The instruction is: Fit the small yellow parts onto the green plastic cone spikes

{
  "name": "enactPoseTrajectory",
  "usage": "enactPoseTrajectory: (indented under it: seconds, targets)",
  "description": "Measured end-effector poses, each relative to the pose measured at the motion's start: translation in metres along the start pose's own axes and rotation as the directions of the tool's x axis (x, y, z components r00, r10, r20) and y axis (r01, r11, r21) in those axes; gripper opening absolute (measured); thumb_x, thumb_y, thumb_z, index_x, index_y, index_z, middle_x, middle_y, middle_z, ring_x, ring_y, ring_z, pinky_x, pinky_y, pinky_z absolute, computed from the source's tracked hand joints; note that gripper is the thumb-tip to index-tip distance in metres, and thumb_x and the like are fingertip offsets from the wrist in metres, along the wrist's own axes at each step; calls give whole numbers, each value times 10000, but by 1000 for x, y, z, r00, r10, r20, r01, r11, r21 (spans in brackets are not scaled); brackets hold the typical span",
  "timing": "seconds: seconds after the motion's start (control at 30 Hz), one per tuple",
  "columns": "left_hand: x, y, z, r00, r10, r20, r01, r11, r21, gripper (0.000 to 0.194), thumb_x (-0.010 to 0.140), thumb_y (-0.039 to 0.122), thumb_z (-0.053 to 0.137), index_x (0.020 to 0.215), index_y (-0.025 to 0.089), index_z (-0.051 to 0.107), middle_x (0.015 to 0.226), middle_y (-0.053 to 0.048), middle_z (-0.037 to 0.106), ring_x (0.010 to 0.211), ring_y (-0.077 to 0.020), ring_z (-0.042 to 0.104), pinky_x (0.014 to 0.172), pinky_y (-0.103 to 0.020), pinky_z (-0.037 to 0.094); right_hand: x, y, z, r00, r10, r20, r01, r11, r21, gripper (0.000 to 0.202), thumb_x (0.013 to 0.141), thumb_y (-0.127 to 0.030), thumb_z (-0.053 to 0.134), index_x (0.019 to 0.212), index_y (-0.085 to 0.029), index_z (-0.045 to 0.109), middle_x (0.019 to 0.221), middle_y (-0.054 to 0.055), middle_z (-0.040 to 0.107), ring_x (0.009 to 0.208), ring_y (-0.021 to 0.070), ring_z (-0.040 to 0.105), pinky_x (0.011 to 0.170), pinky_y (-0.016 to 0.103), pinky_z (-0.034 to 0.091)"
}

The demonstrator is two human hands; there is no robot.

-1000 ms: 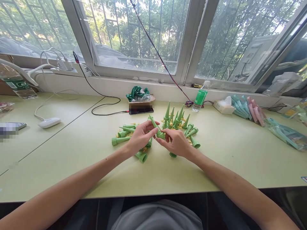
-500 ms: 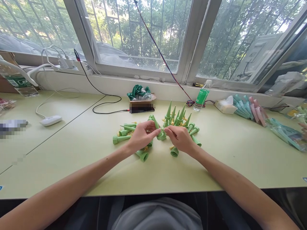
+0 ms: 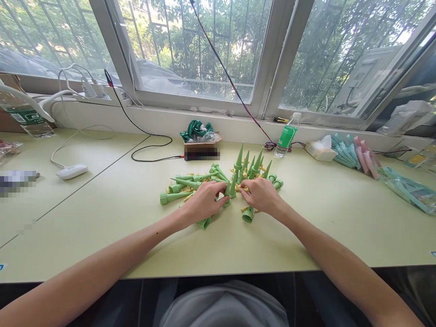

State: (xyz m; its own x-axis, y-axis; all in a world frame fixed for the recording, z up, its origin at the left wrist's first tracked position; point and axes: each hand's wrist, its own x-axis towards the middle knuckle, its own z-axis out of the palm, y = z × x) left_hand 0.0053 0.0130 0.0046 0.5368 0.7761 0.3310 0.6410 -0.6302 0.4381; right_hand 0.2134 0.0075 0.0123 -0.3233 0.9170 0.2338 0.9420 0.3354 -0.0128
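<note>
My left hand [image 3: 207, 200] is closed on a green plant-watering spike [image 3: 227, 190], which stands point up with its wide capped end at the table. Another upright green spike [image 3: 233, 187] is right beside it. My right hand [image 3: 260, 193] has its fingers pinched together beside small yellow valve pieces [image 3: 237, 187]; whatever they hold is too small to make out. Several green spikes [image 3: 255, 165] with yellow valves stand upright behind my right hand. Left of my left hand, more green spikes [image 3: 172, 197] lie in a loose pile, partly hidden by the hand.
A small box with green wrapping [image 3: 200, 134] sits at the back by the window sill. Along the right stand a water bottle [image 3: 286, 138], a tissue box [image 3: 320, 152] and plastic packets [image 3: 407, 190]. A white mouse [image 3: 72, 171] and a black cable [image 3: 153, 161] lie to the left.
The green spike in my left hand has gone from tilted in the air to upright, lower down. My right hand has moved slightly right, away from it.
</note>
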Motion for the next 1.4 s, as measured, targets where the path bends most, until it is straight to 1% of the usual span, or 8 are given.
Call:
enactPoseTrajectory:
  seconds: [0.23, 0.6, 0.7, 0.8, 0.97, 1.07, 1.17, 1.4]
  targets:
    - [1, -1, 1, 1000, -5, 2, 5, 1000, -15, 136, 887, 308, 580, 807, 198, 575, 737, -1, 605, 706, -171, 543, 670, -295, 416, 1, -2, 0, 994, 17, 108, -11, 999, -52, 203, 925, -294, 505, 874, -192, 673, 777, 66, 702, 747, 208, 666, 572, 258, 278]
    - [0, -4, 4, 1000, 4, -17, -4, 1000, 16, 142, 878, 327, 594, 837, 192, 586, 769, -27, 611, 757, -195, 564, 675, -310, 439, 2, -3, 1, 986, 77, 151, -72, 997, -37, 170, 924, -309, 534, 978, -182, 634, 874, 85, 712, 816, 235, 680, 613, 264, 353]
    - [0, -2, 3, 998, 12, -67, -12, 1000, -2, 202, 903, 391, 580, 903, 191, 613, 813, -40, 644, 797, -210, 600, 696, -319, 453, 3, -2, 2, 984, 82, 160, -76, 996, -38, 172, 920, -305, 542, 983, -180, 643, 882, 95, 713, 834, 244, 683, 619, 269, 364]
    - [0, 2, -1, 985, 14, -170, -21, 999, -41, 280, 949, 450, 516, 998, 193, 616, 881, -48, 683, 831, -206, 626, 762, -331, 469, 4, -3, 2, 982, 82, 170, -76, 996, -42, 160, 921, -291, 541, 957, -182, 651, 881, 99, 712, 829, 244, 685, 625, 269, 370]
    - [-1, 7, -6, 955, 52, -292, -70, 996, -51, 296, 1012, 402, 398, 980, 185, 598, 896, -47, 688, 856, -186, 614, 836, -327, 451, 3, -4, 3, 984, 69, 162, -63, 997, -39, 131, 915, -256, 538, 938, -182, 644, 877, 94, 713, 825, 239, 683, 623, 265, 365]
    - [-1, 7, -7, 946, 66, -317, -84, 995, -44, 326, 1030, 369, 343, 923, 188, 591, 902, -47, 687, 838, -182, 605, 828, -326, 432, 3, -3, 6, 986, 64, 157, -60, 998, -31, 136, 919, -228, 520, 946, -180, 644, 870, 89, 713, 816, 231, 683, 611, 263, 354]
    - [-1, 7, -7, 944, 48, -326, -63, 997, -37, 380, 1044, 354, 289, 881, 192, 591, 851, -41, 674, 800, -181, 593, 797, -327, 415, 4, -2, 8, 984, 70, 161, -64, 997, -37, 140, 920, -214, 516, 949, -180, 649, 865, 88, 712, 816, 231, 686, 604, 264, 351]
    - [-1, 8, -7, 941, 28, -337, -48, 997, -54, 412, 1048, 361, 262, 876, 194, 597, 818, -44, 661, 782, -184, 584, 778, -336, 404, 5, -2, 8, 980, 71, 188, -60, 996, -63, 171, 939, -210, 492, 941, -182, 661, 867, 96, 714, 808, 238, 688, 619, 270, 367]
